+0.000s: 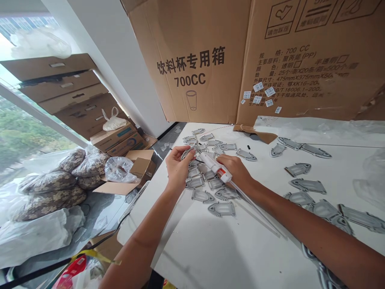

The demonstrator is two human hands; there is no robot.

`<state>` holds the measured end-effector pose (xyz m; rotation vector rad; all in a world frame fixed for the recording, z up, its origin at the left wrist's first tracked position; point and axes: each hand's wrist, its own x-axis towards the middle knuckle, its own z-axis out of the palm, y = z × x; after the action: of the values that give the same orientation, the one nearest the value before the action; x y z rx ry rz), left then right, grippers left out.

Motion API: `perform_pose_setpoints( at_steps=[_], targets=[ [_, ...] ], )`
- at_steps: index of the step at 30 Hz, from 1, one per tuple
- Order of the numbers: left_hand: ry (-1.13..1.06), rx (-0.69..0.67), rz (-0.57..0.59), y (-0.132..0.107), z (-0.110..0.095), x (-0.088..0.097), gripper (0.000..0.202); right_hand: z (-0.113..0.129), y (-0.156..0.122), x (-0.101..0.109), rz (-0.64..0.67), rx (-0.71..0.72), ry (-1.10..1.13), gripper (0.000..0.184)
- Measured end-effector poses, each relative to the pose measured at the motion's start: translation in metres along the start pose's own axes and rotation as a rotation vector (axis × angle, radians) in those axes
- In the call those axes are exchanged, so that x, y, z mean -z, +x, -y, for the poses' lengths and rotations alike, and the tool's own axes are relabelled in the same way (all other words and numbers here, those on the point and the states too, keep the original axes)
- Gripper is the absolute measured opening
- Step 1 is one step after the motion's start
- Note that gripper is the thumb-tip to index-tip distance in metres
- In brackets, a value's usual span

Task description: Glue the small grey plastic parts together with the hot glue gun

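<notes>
Over grey moulded pieces (221, 209), left hand (179, 166) pinches one light, stiff piece (188, 153) edgewise; right hand (236, 170) grips a white glue gun (215, 166).

Grey pieces (222, 209), brown carton (192, 36) with black print, brown floral-patterned sacks (49, 192)

1. This looks like a small assembly workroom, more a workshop than a home.
2. A white work table (210, 249) is spread with many grey parts (199, 196).
3. Large cardboard cartons (192, 60) printed for 700CC drink cups stand behind it.
4. More cardboard boxes (60, 80) and stuffed plastic sacks (48, 188) sit by a large window (21, 136) with trees outside.
</notes>
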<state>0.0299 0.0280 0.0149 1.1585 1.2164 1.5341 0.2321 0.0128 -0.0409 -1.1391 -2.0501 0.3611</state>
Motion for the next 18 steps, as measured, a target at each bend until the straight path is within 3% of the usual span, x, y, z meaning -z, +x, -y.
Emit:
perform_pose_setpoints(
  at_steps=[18],
  targets=[
    [0.013,-0.004,0.005,0.0002,0.0022,0.0,0.027,0.0017,0.0001,0.0013,0.01,-0.003,-0.006,0.016]
  ],
)
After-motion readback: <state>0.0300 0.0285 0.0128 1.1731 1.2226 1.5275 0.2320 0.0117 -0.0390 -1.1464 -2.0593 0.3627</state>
